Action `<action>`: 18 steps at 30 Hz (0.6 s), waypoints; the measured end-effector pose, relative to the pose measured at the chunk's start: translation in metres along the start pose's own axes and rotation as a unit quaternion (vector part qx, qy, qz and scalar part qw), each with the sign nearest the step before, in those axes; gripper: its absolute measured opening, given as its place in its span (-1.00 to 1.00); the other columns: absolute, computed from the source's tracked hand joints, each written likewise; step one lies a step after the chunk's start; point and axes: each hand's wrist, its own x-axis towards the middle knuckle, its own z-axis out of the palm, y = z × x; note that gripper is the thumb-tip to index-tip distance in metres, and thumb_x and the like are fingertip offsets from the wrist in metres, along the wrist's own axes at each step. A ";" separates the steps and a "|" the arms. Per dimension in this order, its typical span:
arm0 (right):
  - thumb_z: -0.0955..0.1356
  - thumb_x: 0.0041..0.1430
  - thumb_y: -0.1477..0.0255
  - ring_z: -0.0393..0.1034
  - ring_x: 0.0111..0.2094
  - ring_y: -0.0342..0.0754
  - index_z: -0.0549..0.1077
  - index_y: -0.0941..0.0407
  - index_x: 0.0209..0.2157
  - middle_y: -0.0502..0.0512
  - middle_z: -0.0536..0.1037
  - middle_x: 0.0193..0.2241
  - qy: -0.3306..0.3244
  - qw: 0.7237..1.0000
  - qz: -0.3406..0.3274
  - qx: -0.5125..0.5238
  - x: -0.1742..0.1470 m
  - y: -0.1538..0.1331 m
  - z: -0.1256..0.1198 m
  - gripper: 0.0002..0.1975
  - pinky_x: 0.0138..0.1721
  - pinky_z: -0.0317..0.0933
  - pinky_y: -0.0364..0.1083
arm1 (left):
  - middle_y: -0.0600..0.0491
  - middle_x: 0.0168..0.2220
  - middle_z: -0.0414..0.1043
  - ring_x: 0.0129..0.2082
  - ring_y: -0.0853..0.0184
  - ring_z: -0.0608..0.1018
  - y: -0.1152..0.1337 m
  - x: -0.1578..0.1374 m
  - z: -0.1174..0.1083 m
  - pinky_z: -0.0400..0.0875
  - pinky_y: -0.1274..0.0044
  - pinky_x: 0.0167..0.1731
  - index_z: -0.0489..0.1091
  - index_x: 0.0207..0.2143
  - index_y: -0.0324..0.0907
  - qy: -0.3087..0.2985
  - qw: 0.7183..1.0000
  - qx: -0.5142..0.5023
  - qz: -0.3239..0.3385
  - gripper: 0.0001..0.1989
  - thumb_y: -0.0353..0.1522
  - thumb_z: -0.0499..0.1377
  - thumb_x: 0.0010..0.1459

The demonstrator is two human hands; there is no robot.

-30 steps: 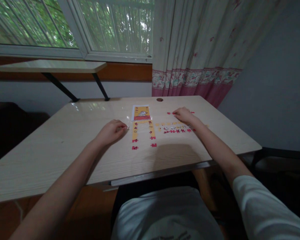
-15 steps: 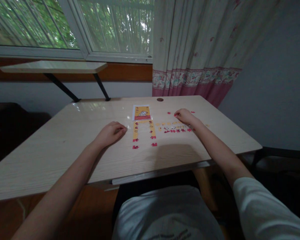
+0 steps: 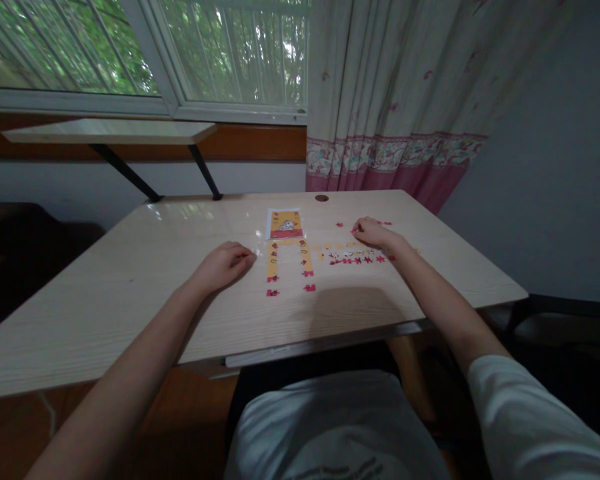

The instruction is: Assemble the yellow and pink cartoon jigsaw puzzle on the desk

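Observation:
My right hand [image 3: 373, 231] is over the right part of the table, fingertips pinched on a small red puzzle piece [image 3: 353, 231]. Below it lie rows of loose puzzle pieces: red pieces [image 3: 357, 261] in front, white-patterned and yellow ones behind, partly covered by my wrist. My left hand [image 3: 224, 265] rests on the table with curled fingers, and nothing shows in it. Just right of it is a partly joined puzzle frame [image 3: 273, 260] with yellow sides. Two red corner pieces, a left one [image 3: 273, 293] and a right one [image 3: 309, 288], lie apart below the sides.
A picture card [image 3: 286, 224] with a white animal on yellow and red lies above the frame. More red pieces [image 3: 339, 225] lie near my right hand. A raised shelf [image 3: 115, 132] stands at the back left. The table [image 3: 130, 313] has a round cable hole [image 3: 321, 198].
My right hand has shifted only slightly, still pinching the red piece; another red piece now shows behind it. The left hand stays in place. The view has moved a little.

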 end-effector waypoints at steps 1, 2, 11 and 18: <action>0.30 0.20 0.51 0.42 -0.15 0.06 0.52 0.26 -0.12 0.32 0.57 -0.16 0.002 1.000 -0.005 0.008 0.000 0.000 0.000 -0.75 -0.06 0.22 -0.05 | -0.09 -0.35 0.55 -0.32 0.17 0.55 0.000 0.000 0.000 0.44 0.35 -0.27 0.53 -0.35 -0.17 -0.001 1.000 0.001 0.000 -0.65 -0.16 0.05 0.26; 0.30 0.18 0.51 0.42 -0.18 0.04 0.52 0.26 -0.13 0.31 0.57 -0.17 0.003 1.000 -0.012 0.018 0.000 0.000 0.000 -0.75 -0.08 0.23 -0.05 | -0.08 -0.35 0.56 -0.31 0.17 0.55 -0.001 0.000 0.000 0.44 0.35 -0.26 0.53 -0.35 -0.17 0.000 1.000 0.002 0.001 -0.65 -0.16 0.05 0.26; 0.33 0.16 0.59 0.39 -0.36 -0.10 0.51 0.24 -0.09 0.21 0.60 -0.26 0.000 0.992 -0.031 0.119 -0.001 0.001 0.001 -0.73 -0.29 0.21 -0.16 | -0.11 -0.32 0.56 -0.28 0.15 0.55 0.001 0.001 0.000 0.44 0.35 -0.22 0.53 -0.34 -0.20 -0.011 1.000 -0.001 -0.008 -0.61 -0.14 0.03 0.25; 0.36 0.14 0.58 0.42 -0.34 -0.10 0.55 0.22 -0.17 0.21 0.62 -0.25 -0.008 0.989 -0.024 0.144 0.003 0.006 0.001 -0.79 -0.28 0.23 -0.15 | -0.13 -0.31 0.56 -0.28 0.12 0.55 -0.001 0.000 0.002 0.44 0.32 -0.22 0.54 -0.34 -0.20 -0.006 1.000 -0.006 -0.005 -0.61 -0.14 0.03 0.25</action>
